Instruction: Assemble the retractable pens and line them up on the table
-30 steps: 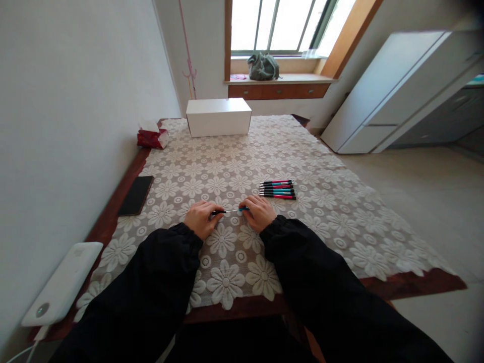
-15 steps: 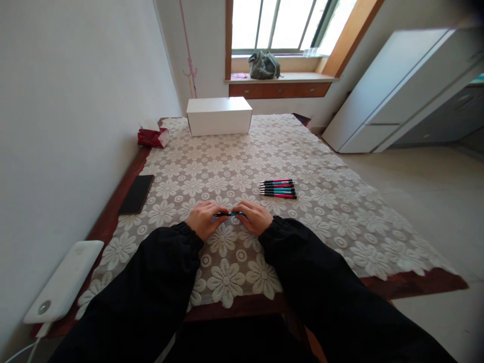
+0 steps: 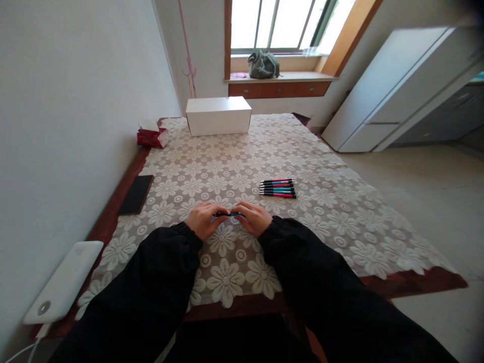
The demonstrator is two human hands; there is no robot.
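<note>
Both of my hands meet over the lace tablecloth point(image 3: 302, 151) near the table's front. My left hand point(image 3: 202, 220) pinches the black end of a teal pen point(image 3: 228, 214). My right hand point(image 3: 252, 218) grips the pen's teal end. The pen lies level between my fingertips, just above the cloth. A neat row of several pens point(image 3: 278, 188), pink and teal with black tips, rests on the cloth just beyond and to the right of my right hand.
A white box point(image 3: 218, 116) stands at the table's far end, a red tissue pack point(image 3: 153, 136) to its left. A black phone point(image 3: 136, 194) and a white power bank point(image 3: 62, 289) lie along the left edge by the wall. Cabinets stand at right.
My hands have drawn together. A second ago the pen's two parts were apart with a thin refill showing between them; now they are closed up into one pen.
</note>
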